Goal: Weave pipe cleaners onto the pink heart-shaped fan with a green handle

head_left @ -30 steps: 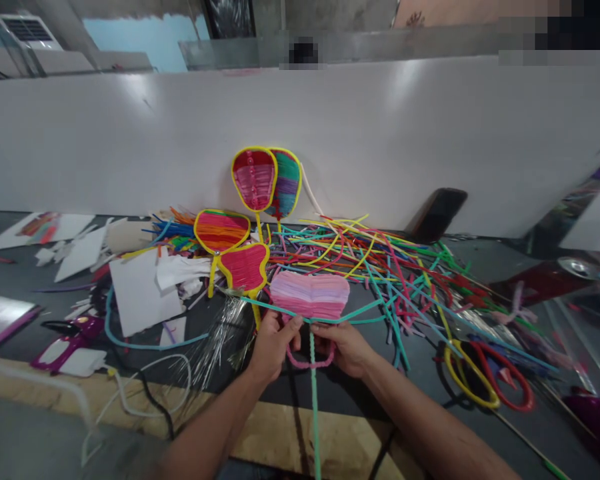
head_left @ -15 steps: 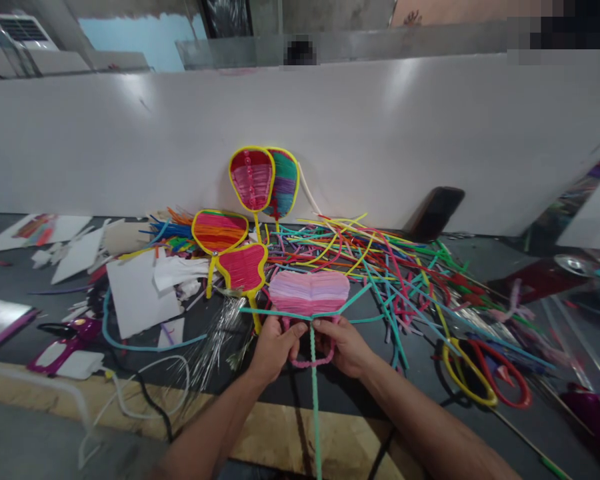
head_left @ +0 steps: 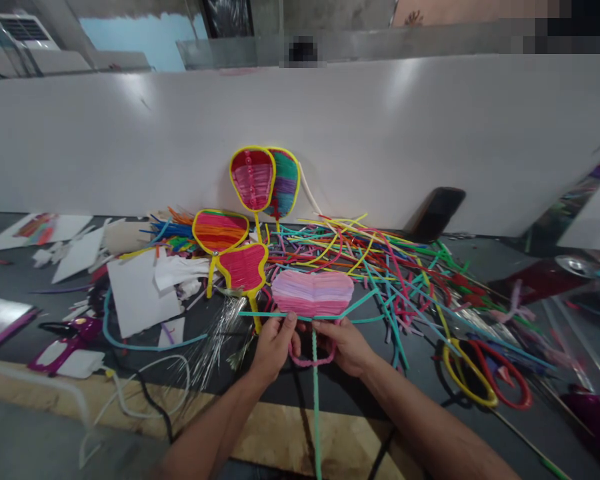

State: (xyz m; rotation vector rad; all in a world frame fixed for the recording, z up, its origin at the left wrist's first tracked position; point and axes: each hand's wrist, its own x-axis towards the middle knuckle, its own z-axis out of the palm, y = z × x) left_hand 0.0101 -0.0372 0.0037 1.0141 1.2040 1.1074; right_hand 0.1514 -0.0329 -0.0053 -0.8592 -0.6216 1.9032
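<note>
My left hand [head_left: 274, 347] and my right hand [head_left: 344, 345] pinch the base of a pink woven fan [head_left: 313, 293], held flat just above the dark table. A teal pipe cleaner [head_left: 314, 407] runs from the fan's base toward me, and its two ends branch left and right under the fan. A pink loop [head_left: 310, 361] hangs between my hands. Both hands are closed on the fan's lower edge.
Finished fans [head_left: 254, 177] lean on the white wall, others [head_left: 220, 230] lie flat. A heap of coloured pipe cleaners [head_left: 390, 267] spreads right. Paper scraps [head_left: 140, 290], a purple glue gun [head_left: 67, 333], a phone [head_left: 436, 213] and red-yellow loops [head_left: 485, 380] lie around.
The pink fan has shifted slightly right and up with my hands. The teal ends under it lie flatter.
</note>
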